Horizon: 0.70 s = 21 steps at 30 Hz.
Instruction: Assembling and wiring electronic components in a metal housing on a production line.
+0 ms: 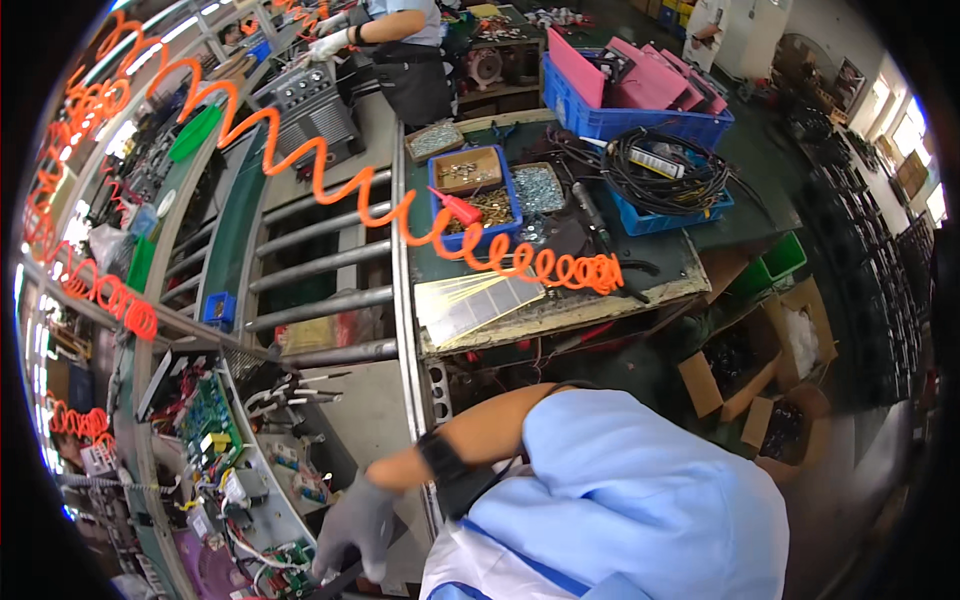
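Note:
My right hand [355, 525] wears a grey glove and reaches in from the lower right, a black band around its wrist. Its fingers bend downward around a dark strip-like part [346, 578] at the lower edge; the fingertips are partly hidden, and I cannot make out the part's kind. Beside the hand lies an opened metal chassis [262, 455] holding a green circuit board [208, 412], coloured wires and small connectors. Loose cable ends [290, 392] spread at its far side. My left hand does not show.
Orange coiled hose [290, 150] hangs across rollers [320, 267] and a bench bearing a blue screw tray [518, 205], yellow-edged sheets [475, 305] and a cable-filled blue bin [680, 222]. Far off, a co-worker's gloved hand [328, 46] touches a silver unit [310, 110]. Cartons [735, 375] stand right.

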Each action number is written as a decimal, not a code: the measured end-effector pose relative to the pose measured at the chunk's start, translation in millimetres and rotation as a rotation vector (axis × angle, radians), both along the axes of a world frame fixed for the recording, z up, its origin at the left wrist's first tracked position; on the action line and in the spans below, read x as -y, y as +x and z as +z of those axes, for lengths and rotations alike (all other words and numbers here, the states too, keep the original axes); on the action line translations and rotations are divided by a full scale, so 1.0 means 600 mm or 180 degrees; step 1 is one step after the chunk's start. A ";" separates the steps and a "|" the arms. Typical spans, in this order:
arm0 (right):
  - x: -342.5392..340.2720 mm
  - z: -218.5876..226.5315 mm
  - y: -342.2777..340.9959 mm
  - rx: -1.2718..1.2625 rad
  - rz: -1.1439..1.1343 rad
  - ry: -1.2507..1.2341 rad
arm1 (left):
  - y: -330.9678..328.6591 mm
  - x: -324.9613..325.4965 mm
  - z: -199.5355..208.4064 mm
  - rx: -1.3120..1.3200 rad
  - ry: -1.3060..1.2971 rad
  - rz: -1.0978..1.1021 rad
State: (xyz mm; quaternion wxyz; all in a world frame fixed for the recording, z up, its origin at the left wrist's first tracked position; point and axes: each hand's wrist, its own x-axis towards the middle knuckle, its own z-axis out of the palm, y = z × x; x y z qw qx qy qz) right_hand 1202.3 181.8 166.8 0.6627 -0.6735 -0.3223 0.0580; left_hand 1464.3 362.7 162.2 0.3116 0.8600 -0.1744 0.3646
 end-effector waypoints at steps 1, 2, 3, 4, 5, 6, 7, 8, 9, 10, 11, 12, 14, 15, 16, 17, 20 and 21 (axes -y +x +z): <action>0.065 0.025 -0.064 -0.0069 -0.0148 -0.0008 | -0.021 0.020 0.000 0.0076 -0.0020 -0.0028; 0.127 0.043 -0.136 0.0035 -0.0844 -0.0332 | -0.045 0.040 0.005 0.0151 -0.0045 -0.0041; 0.191 0.048 -0.217 -0.0323 -0.1209 0.0185 | -0.068 0.057 0.013 0.0233 -0.0051 -0.0058; 0.237 0.043 -0.296 -0.0343 -0.2015 0.0845 | -0.090 0.080 0.018 0.0298 -0.0063 -0.0077; 0.258 0.055 -0.371 -0.0606 -0.3007 0.1074 | -0.109 0.082 0.012 0.0340 -0.0198 -0.0099; 0.290 0.044 -0.436 -0.0940 -0.4415 0.1462 | -0.131 0.099 0.016 0.0413 -0.0225 -0.0102; 0.322 0.014 -0.510 -0.0487 -0.5339 0.1847 | -0.152 0.126 0.021 0.0478 -0.0250 -0.0164; 0.385 -0.047 -0.594 -0.0501 -0.5822 0.2664 | -0.176 0.157 0.024 0.0535 -0.0293 -0.0233; 0.408 -0.062 -0.673 -0.0639 -0.5840 0.3588 | -0.198 0.181 0.026 0.0599 -0.0304 -0.0274; 0.422 -0.115 -0.746 -0.0304 -0.6994 0.2979 | -0.224 0.213 0.030 0.0669 -0.0349 -0.0362; 0.440 -0.138 -0.813 -0.0131 -0.6981 0.4454 | -0.250 0.236 0.032 0.0741 -0.0392 -0.0422; 0.452 -0.194 -0.889 0.0205 -0.7000 0.4597 | -0.276 0.263 0.035 0.0832 -0.0442 -0.0487; 0.476 -0.243 -0.979 -0.0071 -0.8213 0.4867 | -0.332 0.314 0.042 0.1035 -0.0563 -0.0620; 0.482 -0.247 -1.010 -0.0523 -0.8666 0.4329 | -0.361 0.337 0.046 0.1138 -0.0613 -0.0677; 0.489 -0.239 -1.026 -0.1016 -0.9055 0.3731 | -0.390 0.358 0.051 0.1251 -0.0682 -0.0738; 0.500 -0.233 -1.034 -0.1025 -0.9067 0.3734 | -0.419 0.383 0.054 0.1362 -0.0752 -0.0808; 0.526 -0.209 -1.016 -0.2133 -0.7985 -0.3407 | -0.506 0.440 0.072 0.1606 -0.0903 -0.1147; 0.532 -0.157 -0.982 -0.3029 -0.7061 -0.3566 | -0.533 0.457 0.080 0.1648 -0.0950 -0.1304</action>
